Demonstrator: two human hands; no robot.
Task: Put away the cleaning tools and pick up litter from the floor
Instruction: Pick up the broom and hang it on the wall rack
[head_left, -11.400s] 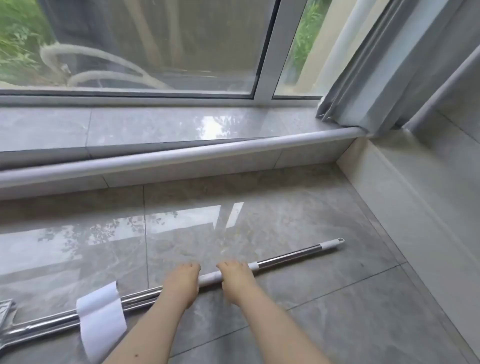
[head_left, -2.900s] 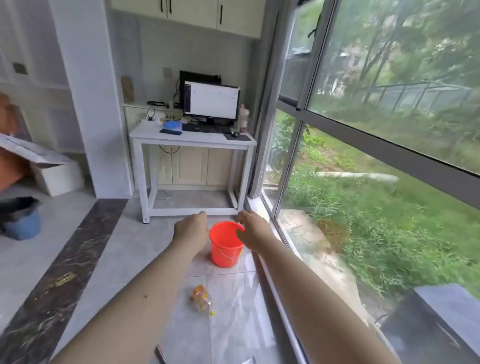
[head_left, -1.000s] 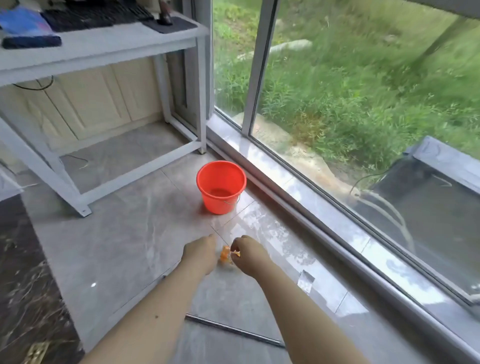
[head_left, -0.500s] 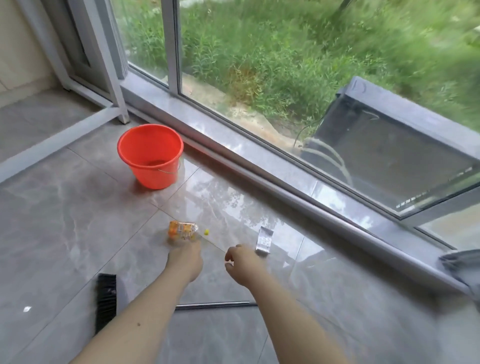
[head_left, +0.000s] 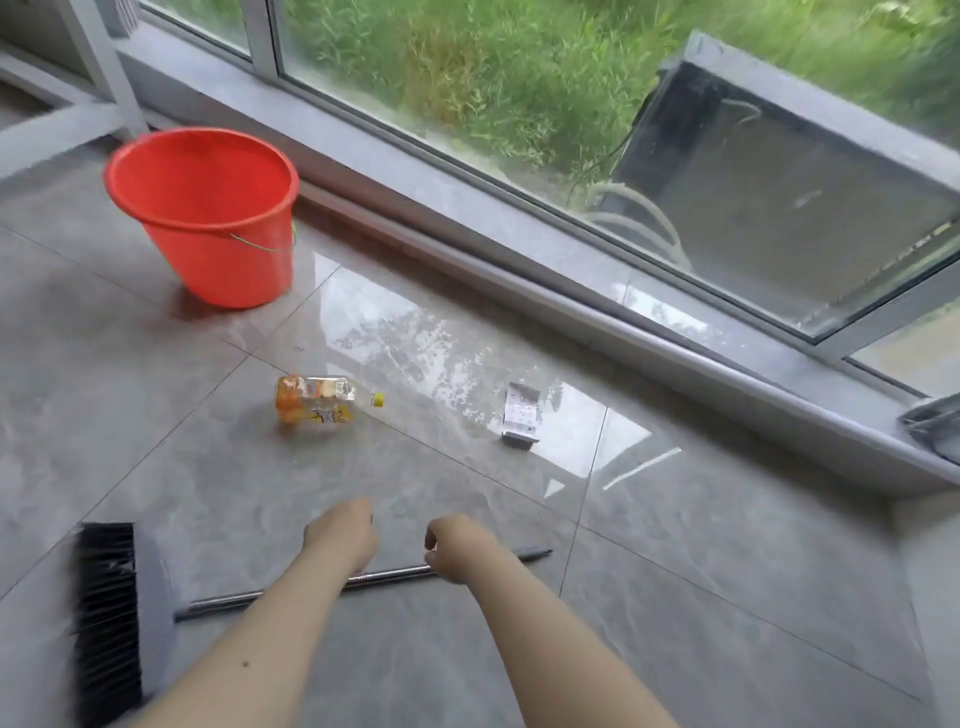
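Broom (head_left: 124, 597) lies flat on near floor, head left, thin metal handle (head_left: 384, 573) running right. Light, stiff, slick: grip mid-handle w/ both. Left hand (head_left: 340, 535) & right hand (head_left: 454, 545) loosely curled, empty, just above it.

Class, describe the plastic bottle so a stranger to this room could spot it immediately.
Find the orange bucket by the window. Nearer the camera, the plastic bottle lies on its side on the grey tiles. Its orange label and yellow cap distinguish it from the white paper scrap to its right.
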